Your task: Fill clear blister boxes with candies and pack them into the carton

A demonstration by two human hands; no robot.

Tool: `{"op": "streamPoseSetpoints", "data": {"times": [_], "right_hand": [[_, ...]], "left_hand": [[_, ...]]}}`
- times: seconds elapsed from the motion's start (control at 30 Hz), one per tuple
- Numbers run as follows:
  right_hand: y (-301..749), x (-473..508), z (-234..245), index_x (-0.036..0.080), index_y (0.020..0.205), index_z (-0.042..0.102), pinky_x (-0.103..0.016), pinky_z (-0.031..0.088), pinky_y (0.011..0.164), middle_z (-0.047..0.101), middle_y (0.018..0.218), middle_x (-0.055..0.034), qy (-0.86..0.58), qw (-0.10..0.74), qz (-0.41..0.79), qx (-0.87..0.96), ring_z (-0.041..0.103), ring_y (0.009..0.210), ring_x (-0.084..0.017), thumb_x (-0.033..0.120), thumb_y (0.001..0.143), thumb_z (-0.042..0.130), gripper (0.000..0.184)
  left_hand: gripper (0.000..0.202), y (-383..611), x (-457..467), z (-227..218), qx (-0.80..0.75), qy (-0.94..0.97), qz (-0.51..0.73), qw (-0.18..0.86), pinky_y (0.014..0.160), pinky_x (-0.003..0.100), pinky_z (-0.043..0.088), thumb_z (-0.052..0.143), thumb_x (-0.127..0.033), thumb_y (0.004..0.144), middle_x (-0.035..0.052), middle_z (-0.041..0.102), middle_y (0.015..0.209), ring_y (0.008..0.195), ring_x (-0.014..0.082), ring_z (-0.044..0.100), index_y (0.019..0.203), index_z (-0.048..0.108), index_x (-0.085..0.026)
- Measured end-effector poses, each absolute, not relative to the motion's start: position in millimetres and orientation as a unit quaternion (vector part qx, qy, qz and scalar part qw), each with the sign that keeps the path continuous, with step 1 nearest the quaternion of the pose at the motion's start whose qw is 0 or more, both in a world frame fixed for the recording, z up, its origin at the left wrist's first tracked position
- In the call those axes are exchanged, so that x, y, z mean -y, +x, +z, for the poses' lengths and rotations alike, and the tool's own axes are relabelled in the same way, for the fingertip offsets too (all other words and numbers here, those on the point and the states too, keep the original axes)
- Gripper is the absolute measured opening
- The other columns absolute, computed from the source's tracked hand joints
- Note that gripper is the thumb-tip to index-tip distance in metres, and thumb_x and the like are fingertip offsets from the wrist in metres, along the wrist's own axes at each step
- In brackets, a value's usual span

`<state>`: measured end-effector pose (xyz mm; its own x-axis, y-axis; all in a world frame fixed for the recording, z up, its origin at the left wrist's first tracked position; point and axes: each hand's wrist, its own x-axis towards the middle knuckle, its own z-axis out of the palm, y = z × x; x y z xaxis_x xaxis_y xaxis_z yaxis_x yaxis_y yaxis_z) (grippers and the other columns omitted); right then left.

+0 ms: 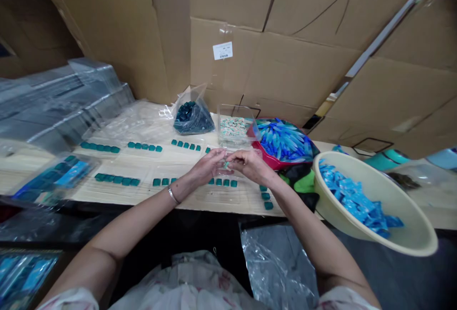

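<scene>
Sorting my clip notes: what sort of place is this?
Probably a packing workroom: flattened cardboard cartons line the wall, rows of small teal pieces sit on a long table, and a cream basin holds loose blue pieces.

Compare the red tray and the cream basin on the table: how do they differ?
The red tray sits flat, while the cream basin tilts at the table edge. The tray holds long tapered blue pieces; the basin holds flat blue pieces. Both hold blue items.

A small teal piece (pixel 226 165), partly hidden, pinched in mid-air.
</scene>
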<state>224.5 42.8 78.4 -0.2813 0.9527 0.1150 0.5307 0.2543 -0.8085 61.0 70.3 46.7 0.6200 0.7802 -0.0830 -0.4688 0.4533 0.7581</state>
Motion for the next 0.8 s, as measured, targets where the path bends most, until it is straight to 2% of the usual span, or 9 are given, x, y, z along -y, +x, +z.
{"op": "streamPoseSetpoints", "data": {"times": [0.13, 0.2, 0.3, 0.4, 0.57, 0.7, 0.8], "right_hand": [[222.3, -36.6, 79.7, 0.016, 0.081, 0.07, -0.023, 0.044, 0.063, 0.065, 0.074, -0.0009, -0.462, 0.251, 0.26, 0.809, 0.057, 0.065, -0.012, 0.009, 0.073, 0.059, 0.015], [221.6, -33.8, 80.4, 0.017, 0.082, 0.07, -0.024, 0.045, 0.069, 0.066, 0.081, -0.0028, -0.432, 0.241, 0.24, 0.835, 0.058, 0.074, -0.013, 0.006, 0.073, 0.058, 0.019], [220.2, -30.3, 80.7, 0.017, 0.08, 0.07, -0.025, 0.045, 0.073, 0.065, 0.084, -0.0041, -0.42, 0.241, 0.217, 0.848, 0.058, 0.079, -0.014, 0.003, 0.073, 0.057, 0.02], [216.9, -25.9, 80.0, 0.017, 0.08, 0.068, -0.023, 0.044, 0.069, 0.063, 0.08, -0.0026, -0.434, 0.238, 0.212, 0.843, 0.057, 0.074, -0.012, 0.002, 0.074, 0.058, 0.019], [210.8, -11.2, 81.3, 0.017, 0.083, 0.064, -0.025, 0.042, 0.064, 0.058, 0.082, -0.0029, -0.5, 0.275, 0.172, 0.803, 0.053, 0.07, -0.013, 0.012, 0.076, 0.063, 0.009], [212.0, 0.2, 82.3, 0.018, 0.084, 0.064, -0.025, 0.043, 0.059, 0.056, 0.082, -0.0037, -0.514, 0.316, 0.158, 0.782, 0.053, 0.068, -0.013, 0.024, 0.081, 0.062, 0.006], [212.8, 4.5, 78.2, 0.019, 0.083, 0.066, -0.026, 0.043, 0.062, 0.056, 0.079, -0.0044, -0.504, 0.314, 0.116, 0.796, 0.055, 0.072, -0.015, 0.022, 0.084, 0.057, 0.009]], "left_hand": [[0.018, 61.0, -62.0, 43.4, -0.22, 0.359, 0.377, 0.825, 0.062, 0.029, 0.055, 0.062, -0.023, 0.082, 0.0034, 0.06, 0.084, 0.069, 0.0132, 0.062, 0.096, 0.056, -0.015], [0.017, 60.8, -58.4, 41.5, -0.226, 0.357, 0.382, 0.822, 0.06, 0.026, 0.054, 0.063, -0.023, 0.081, 0.0039, 0.061, 0.085, 0.069, 0.0129, 0.062, 0.094, 0.056, -0.015], [0.016, 59.5, -54.3, 37.9, -0.226, 0.357, 0.372, 0.826, 0.064, 0.032, 0.056, 0.063, -0.024, 0.081, 0.0043, 0.061, 0.089, 0.073, 0.0151, 0.063, 0.093, 0.056, -0.015], [0.014, 57.8, -51.3, 35.1, -0.212, 0.349, 0.358, 0.84, 0.069, 0.038, 0.056, 0.063, -0.024, 0.081, 0.0029, 0.06, 0.087, 0.075, 0.0162, 0.063, 0.091, 0.056, -0.016], [0.011, 55.1, -48.0, 36.6, -0.186, 0.334, 0.349, 0.855, 0.07, 0.037, 0.055, 0.063, -0.022, 0.081, 0.0035, 0.06, 0.082, 0.072, 0.0156, 0.063, 0.082, 0.057, -0.013], [0.009, 52.7, -46.6, 39.0, -0.191, 0.319, 0.359, 0.856, 0.076, 0.043, 0.054, 0.061, -0.02, 0.082, 0.0073, 0.064, 0.096, 0.079, 0.0172, 0.064, 0.088, 0.059, -0.013], [0.01, 51.7, -46.1, 40.9, -0.206, 0.304, 0.371, 0.853, 0.075, 0.042, 0.054, 0.06, -0.019, 0.083, 0.0087, 0.064, 0.101, 0.08, 0.0174, 0.064, 0.09, 0.059, -0.013]]}}
